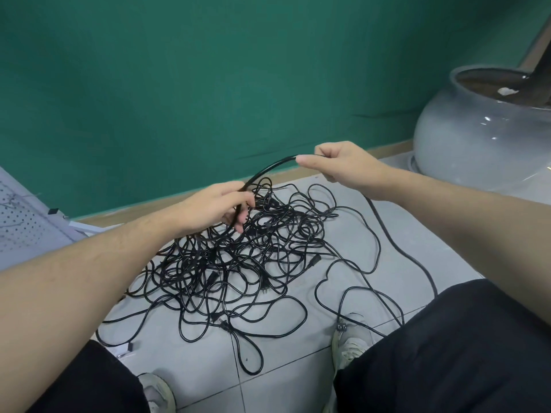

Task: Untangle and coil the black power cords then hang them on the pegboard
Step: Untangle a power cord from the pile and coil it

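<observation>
Black cord [269, 168] btwn both hands; unlabelled

Single head cam, wide-angle, looking forward-down from above the knees at the tiled floor [298, 380], close range.

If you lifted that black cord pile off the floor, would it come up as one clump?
Probably as a clump: the pile is densely interlooped, so strands would likely drag each other. The cords look floppy yet springy: the cord arcs between the left hand and right hand. Loose plugs may snag.
</observation>
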`<state>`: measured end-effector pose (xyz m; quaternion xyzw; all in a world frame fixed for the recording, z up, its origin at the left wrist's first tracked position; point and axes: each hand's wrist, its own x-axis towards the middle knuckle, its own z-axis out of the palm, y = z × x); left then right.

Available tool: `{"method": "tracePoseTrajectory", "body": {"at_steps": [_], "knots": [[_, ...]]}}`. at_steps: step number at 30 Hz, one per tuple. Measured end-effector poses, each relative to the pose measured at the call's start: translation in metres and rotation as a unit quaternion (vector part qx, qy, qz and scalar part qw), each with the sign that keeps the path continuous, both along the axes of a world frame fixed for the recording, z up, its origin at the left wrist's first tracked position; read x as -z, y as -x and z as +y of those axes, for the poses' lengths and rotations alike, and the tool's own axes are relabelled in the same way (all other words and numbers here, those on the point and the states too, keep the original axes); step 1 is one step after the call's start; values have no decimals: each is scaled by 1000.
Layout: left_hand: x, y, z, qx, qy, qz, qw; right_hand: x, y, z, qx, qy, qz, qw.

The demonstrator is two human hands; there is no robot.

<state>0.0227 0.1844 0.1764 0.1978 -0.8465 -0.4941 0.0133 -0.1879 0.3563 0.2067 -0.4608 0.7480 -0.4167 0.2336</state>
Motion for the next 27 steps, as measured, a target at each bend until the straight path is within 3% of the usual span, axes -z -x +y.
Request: {"method": "tracePoseTrajectory", "body": {"at_steps": [5, 9, 14, 17, 22, 27], "knots": [[-8, 1, -3, -53, -18, -4, 998, 9, 10, 0, 44, -92, 33, 994], [-14, 4, -7, -99, -1, -6, 995, 21, 6, -4, -49, -178, 131, 974], [-21, 6, 7, -98, 3, -5, 995, 6, -28, -25, -136, -87, 197, 967], [-25, 7, 8, -110, -10, 2, 994, 3, -50, -37, -175, -91, 191, 961], [-18, -9, 4, -2, 39, -10, 999, -4, -51, -41, -173, -103, 233, 951], [1, -40, -24, 39, 120, -36, 991, -3, -32, -33, -126, -38, 87, 988]]}}
